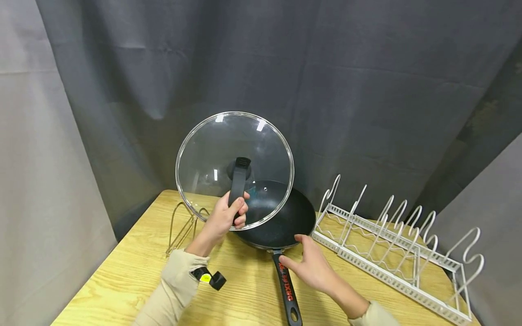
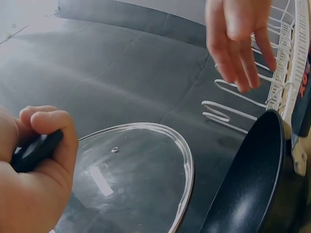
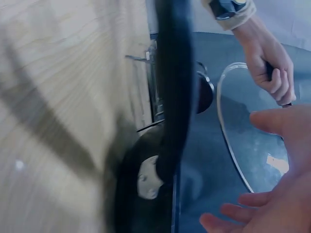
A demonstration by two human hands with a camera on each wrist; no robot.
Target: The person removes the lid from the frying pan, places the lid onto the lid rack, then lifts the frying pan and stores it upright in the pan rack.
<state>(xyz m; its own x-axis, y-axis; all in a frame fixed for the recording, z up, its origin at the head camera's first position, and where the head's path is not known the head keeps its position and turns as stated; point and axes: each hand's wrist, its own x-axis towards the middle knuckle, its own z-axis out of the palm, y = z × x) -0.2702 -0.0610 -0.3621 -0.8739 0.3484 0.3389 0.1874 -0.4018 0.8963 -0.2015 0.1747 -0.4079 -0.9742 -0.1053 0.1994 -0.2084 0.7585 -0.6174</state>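
Note:
My left hand (image 1: 226, 215) grips the black handle of a round glass pot lid (image 1: 204, 149), which stands tilted up with its metal rim showing. Behind and below the lid sits a black frying pan (image 1: 281, 226) on the table, partly seen through the glass. Its long handle (image 1: 287, 290) with red lettering points toward me. Just right of that handle hovers my right hand (image 1: 314, 267), thumb and fingers spread apart, holding nothing. In the left wrist view the same right hand (image 2: 238, 43) hangs above the pan (image 2: 252, 184) with its fingers extended.
A white metal rack (image 1: 391, 253) with several upright wire dividers stretches along the table's right side. At the left, partly behind my left arm, stands a small wire stand (image 1: 179, 235). The wooden table (image 1: 118, 280) ends at a dark grey curtain (image 1: 346, 113).

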